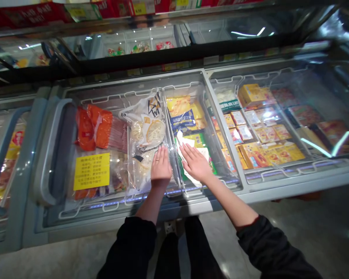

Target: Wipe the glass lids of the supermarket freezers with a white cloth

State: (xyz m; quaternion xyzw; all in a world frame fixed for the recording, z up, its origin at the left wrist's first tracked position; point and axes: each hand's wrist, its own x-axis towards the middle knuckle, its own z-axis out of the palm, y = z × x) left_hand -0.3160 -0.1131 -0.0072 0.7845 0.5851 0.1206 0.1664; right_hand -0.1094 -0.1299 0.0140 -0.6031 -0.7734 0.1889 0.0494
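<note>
My left hand [161,166] lies flat on the glass lid [178,211] of a chest freezer, fingers stretched forward, holding nothing. Under my right hand [195,161] is a white wiping cloth [180,139], pressed flat against the glass with the fingers extended. Part of the cloth shows past the fingertips and along the hand's left side. Below the lid, close to my left hand, are clear bags of pale food [155,133]. A yellow and blue packet [182,114] and a green packet [213,164] lie beneath the glass around the cloth.
A yellow notice [91,170] sits at the lid's left part, near a grey handle [48,155]. Orange packs [97,126] lie inside. Yellow boxes [279,155] fill the right section. Behind runs a dark rail [151,58], with red packages [31,15] above.
</note>
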